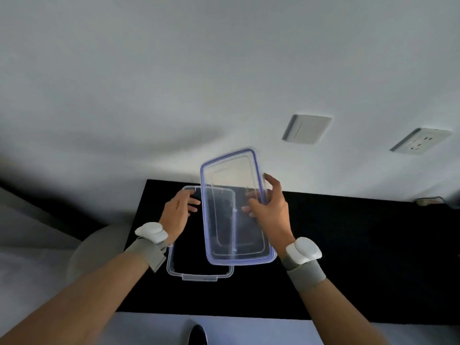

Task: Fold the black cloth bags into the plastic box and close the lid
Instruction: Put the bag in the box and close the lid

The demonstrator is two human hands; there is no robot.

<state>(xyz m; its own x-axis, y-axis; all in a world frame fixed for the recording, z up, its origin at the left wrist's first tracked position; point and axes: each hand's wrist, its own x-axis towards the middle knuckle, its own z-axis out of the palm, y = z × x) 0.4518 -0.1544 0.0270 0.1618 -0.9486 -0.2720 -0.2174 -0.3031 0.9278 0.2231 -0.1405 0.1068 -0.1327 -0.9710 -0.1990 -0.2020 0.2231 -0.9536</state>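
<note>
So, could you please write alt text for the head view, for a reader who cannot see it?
The right hand holds a clear, blue-rimmed lid tilted above an open plastic box on a black surface. The left hand rests at the box's far left edge.

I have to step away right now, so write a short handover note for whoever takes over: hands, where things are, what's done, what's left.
Right hand: grips the clear lid with the blue seal by its right edge, tilted above the box.
Left hand: rests at the far left rim of the plastic box, holding nothing clearly.
The box sits open on the black table surface. Its inside looks dark; whether folded bags lie in it cannot be told.
Done: lid is off.
Left: confirm the bags are inside, seat the lid, press it shut.
</note>
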